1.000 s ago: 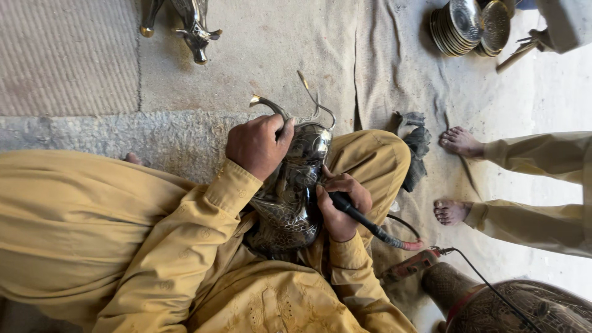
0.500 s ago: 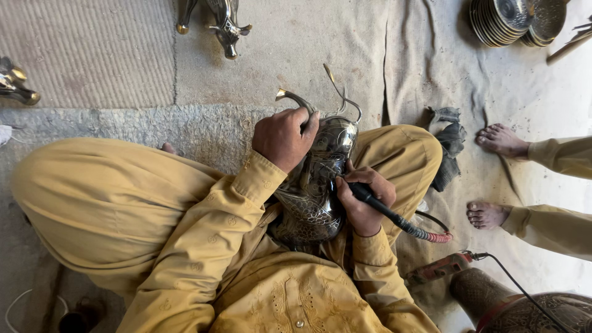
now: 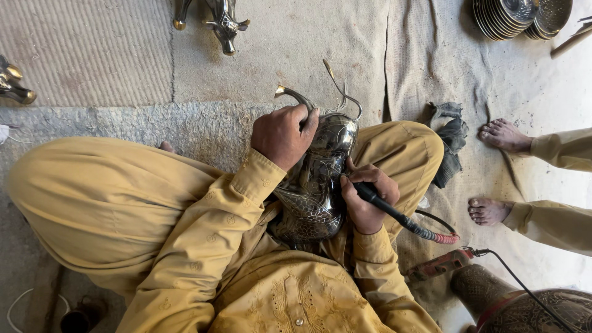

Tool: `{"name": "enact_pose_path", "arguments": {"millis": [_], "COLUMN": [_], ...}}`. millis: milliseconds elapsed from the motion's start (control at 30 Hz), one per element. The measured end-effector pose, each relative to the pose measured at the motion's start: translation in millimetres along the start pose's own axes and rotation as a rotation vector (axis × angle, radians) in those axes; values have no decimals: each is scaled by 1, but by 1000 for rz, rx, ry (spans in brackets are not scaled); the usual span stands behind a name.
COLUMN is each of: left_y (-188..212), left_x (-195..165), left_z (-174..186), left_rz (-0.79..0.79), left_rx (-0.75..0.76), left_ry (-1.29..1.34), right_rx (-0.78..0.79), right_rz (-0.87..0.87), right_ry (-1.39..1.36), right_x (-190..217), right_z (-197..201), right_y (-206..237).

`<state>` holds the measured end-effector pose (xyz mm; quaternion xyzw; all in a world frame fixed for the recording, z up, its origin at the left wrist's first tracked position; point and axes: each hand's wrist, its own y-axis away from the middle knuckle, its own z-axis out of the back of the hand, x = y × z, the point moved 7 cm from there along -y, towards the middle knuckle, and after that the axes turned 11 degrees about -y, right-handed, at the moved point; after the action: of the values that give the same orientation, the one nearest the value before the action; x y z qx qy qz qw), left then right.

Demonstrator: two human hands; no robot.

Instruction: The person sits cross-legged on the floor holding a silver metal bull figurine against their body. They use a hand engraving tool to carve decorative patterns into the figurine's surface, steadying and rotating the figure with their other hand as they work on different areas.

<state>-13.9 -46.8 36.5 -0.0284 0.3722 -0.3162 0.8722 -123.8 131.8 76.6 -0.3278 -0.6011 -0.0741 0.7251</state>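
An engraved dark metal animal figure [image 3: 317, 179] with curved horns rests in my lap between my knees. My left hand [image 3: 283, 132] grips it at the top, around the base of a horn. My right hand [image 3: 364, 197] is closed on a black engraving handpiece [image 3: 394, 213] whose tip presses against the figure's side. A flexible shaft with a red collar [image 3: 441, 237] trails from the handpiece to the right.
Another person's bare feet [image 3: 502, 135] stand at the right. A red power tool [image 3: 438, 265] with a cord lies by my right knee. Metal animal figures [image 3: 225, 21] stand at the top, stacked metal plates [image 3: 512, 15] top right, and a dark rag [image 3: 450, 139] beside my knee.
The view has shifted so everything sits further right and lower in frame. Both hands keep the same hold on the figure and the handpiece.
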Motion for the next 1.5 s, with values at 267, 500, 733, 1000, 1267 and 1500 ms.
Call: {"name": "enact_pose_path", "arguments": {"millis": [267,500,733,1000,1267,1500], "left_y": [0,1,0,-1,-1,1], "left_x": [-1,-2,0,2,3,9], "left_z": [1,5,3,4,5,-3], "left_rz": [8,10,28,39,35,44], "left_rx": [-2,-47,-23,-6,-9,43], "left_ry": [3,-19,4,21,5,6], "right_rx": [-7,25,-22,-99,-82,-106], "right_rz": [13,2,5,-67,-44,-49], "right_ry": [119,228,57,68,125,71], "right_x": [-1,0,-10,-19,-18,-20], "right_z": [-4,-4,5,15,12,13], "right_y": [0,-2,5,12,9,11]}}
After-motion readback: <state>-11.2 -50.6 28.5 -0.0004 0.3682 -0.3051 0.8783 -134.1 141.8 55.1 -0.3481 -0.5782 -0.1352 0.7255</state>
